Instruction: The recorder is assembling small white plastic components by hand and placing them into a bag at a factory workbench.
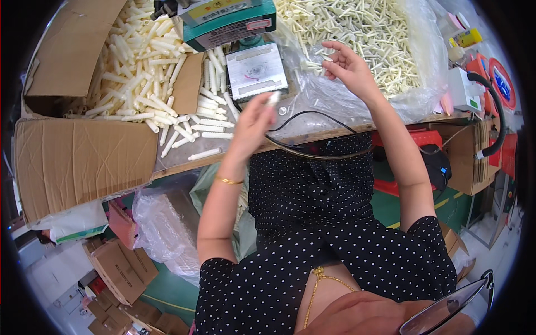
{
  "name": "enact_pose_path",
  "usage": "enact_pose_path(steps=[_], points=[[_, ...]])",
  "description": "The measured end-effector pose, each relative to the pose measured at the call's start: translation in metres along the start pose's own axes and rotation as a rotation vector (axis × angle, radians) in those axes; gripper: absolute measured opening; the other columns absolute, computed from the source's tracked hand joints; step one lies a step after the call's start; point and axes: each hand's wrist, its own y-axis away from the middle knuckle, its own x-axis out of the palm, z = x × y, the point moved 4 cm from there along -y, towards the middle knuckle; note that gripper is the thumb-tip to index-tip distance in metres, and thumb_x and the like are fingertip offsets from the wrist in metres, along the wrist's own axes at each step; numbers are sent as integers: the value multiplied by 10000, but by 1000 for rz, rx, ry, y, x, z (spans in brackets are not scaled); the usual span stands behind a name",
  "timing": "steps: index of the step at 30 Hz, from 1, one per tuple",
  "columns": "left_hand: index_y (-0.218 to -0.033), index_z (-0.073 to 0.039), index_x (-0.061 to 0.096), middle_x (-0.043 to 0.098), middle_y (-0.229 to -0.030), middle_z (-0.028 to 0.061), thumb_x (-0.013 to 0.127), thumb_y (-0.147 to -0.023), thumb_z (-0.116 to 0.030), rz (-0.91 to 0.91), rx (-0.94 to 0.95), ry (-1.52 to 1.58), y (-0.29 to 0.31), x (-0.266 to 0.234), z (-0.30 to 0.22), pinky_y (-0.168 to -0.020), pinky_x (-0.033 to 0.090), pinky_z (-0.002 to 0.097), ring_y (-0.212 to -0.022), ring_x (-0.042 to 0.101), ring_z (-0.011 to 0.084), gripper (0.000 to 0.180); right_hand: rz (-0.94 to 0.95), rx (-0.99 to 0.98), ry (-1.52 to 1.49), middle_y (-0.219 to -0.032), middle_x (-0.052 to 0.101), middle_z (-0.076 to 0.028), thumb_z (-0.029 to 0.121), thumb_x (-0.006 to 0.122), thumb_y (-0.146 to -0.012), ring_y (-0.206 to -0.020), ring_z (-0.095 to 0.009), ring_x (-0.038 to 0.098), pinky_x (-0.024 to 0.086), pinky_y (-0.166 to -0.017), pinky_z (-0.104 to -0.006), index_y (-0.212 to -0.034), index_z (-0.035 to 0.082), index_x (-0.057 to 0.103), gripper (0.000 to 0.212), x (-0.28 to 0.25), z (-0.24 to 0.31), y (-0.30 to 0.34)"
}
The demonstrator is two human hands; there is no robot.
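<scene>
My left hand (252,124) is raised over the bench edge, fingers closed around a small white plastic tube (273,99), just below the grey base plate (255,70) of a green bench machine (229,22). My right hand (347,67) hovers with fingers spread at the edge of a clear plastic bag (402,95) full of several cream T-shaped plastic pins (363,28); a pin may sit at its fingertips, but I cannot tell. A heap of white ribbed tubes (145,72) lies to the left of the machine.
An open cardboard box (78,162) holds the tubes at the left. A black cable (312,146) loops along the bench edge. A white device with a black hose (494,111) stands at right. Below the bench are plastic bags (162,223), small cartons (120,268) and a red stool (419,138).
</scene>
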Motion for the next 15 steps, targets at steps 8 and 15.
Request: enact_pose_path(steps=[8, 15], points=[[-1209, -61, 452, 464, -692, -17, 455, -938, -155, 65, -82, 262, -22, 36, 10, -486, 272, 151, -551, 353, 35, 286, -35, 61, -385, -857, 613, -56, 102, 585, -858, -752, -103, 588, 489, -669, -216, -1100, -9, 571, 267, 41, 4, 14], [-1199, -57, 453, 460, -697, -23, 459, -936, -155, 87, -61, 264, -23, 34, 8, -483, 267, 146, -550, 347, 30, 281, 8, 91, -381, -854, 613, -55, 93, 586, -856, -736, -100, 584, 490, -665, -218, -1092, -12, 572, 259, 48, 1, 16]])
